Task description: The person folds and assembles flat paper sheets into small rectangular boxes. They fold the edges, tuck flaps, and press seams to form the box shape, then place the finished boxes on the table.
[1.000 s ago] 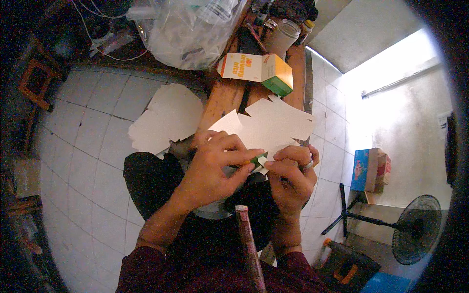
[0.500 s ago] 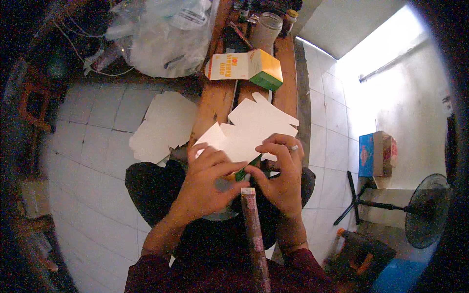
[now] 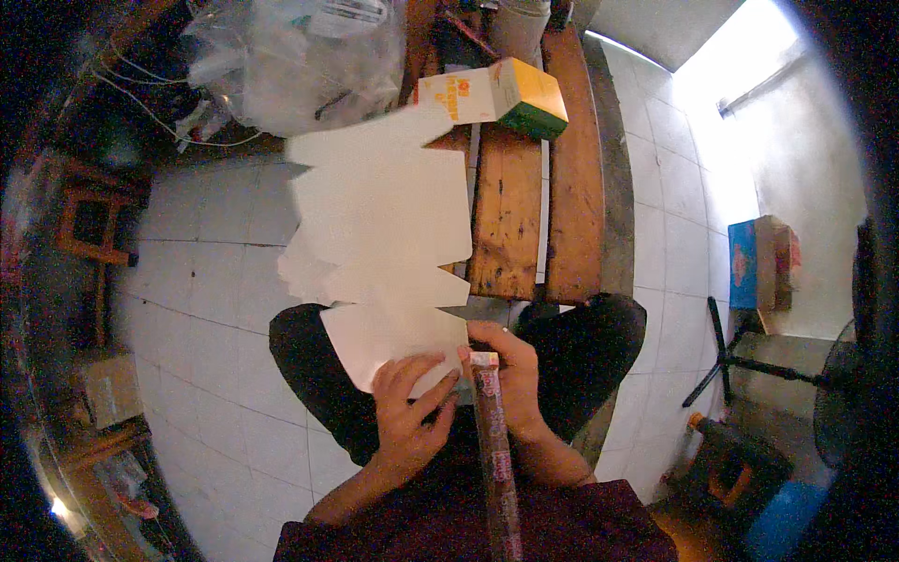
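Note:
A large unfolded carton blank (image 3: pixel 384 206), pale inner face up with notched flaps, reaches from my lap out over the bench. My left hand (image 3: pixel 412 407) grips its near flap, fingers bent over the pale surface. At the flap's right corner, my right hand (image 3: pixel 510 375) is closed on the edge, partly hidden behind a long brown strip with pink print (image 3: pixel 496 450). That strip runs down in front of my body, its pale end close to my right fingers. Part of a second pale card (image 3: pixel 298 272) shows beneath the blank on the left.
A yellow, green and white carton (image 3: pixel 532 98) lies on the wooden bench (image 3: pixel 506 225), near a cloudy jar (image 3: pixel 518 28). Clear plastic bags (image 3: pixel 309 70) fill the far left. At right stand a blue box (image 3: pixel 744 264), a fan's black base (image 3: pixel 721 361) and a dark jug (image 3: pixel 730 464).
The blank has swung left and now lies more lengthwise, uncovering bench boards on the right. My hands have moved from a green-printed folded edge to its near flap. The view has shifted too.

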`<control>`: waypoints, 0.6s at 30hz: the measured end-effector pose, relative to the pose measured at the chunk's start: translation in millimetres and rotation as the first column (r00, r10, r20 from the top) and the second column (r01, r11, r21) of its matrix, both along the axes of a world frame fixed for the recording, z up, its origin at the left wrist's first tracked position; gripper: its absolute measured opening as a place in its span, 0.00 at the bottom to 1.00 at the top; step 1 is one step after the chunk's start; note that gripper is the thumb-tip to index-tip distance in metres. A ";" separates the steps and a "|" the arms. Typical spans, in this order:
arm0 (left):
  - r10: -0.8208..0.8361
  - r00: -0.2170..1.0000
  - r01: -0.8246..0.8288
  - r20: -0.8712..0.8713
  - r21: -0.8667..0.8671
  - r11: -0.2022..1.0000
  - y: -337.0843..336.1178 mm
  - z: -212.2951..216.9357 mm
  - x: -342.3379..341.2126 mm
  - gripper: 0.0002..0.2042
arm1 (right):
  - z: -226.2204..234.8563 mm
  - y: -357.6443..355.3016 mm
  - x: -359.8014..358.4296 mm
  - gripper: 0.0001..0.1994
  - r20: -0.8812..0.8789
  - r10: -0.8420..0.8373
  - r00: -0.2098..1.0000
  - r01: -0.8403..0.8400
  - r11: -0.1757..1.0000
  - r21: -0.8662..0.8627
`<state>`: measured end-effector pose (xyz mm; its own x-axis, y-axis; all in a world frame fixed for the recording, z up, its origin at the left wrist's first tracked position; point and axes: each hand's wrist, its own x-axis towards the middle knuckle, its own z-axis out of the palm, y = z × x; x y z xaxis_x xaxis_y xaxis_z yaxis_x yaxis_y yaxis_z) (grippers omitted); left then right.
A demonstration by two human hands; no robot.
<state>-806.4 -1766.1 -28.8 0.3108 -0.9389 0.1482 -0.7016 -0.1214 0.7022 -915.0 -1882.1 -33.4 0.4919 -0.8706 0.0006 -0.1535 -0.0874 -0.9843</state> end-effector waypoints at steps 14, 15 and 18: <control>0.070 0.139 -0.396 -0.988 0.009 0.918 -58.6 20.8 23.9 0.19 | 11.3 -25.9 0.7 0.16 -0.024 -0.020 1.000 -0.010 0.522 -0.853; 0.047 0.047 -0.396 -0.998 0.025 0.918 -56.7 17.3 25.8 0.18 | 12.2 -26.3 0.2 0.16 -0.026 0.013 1.000 -0.029 0.502 -0.864; 0.099 -0.089 -0.420 -0.991 0.127 0.899 -50.3 16.1 25.3 0.17 | 13.0 -26.3 -4.3 0.17 -0.043 0.084 0.996 -0.077 0.468 -0.880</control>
<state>-781.1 -1816.4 -12.7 0.5004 -0.7497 -0.4331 0.7476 0.1218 0.6529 -919.3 -1908.4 -20.4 0.5571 -0.3656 0.7456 -0.0926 -0.9196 -0.3817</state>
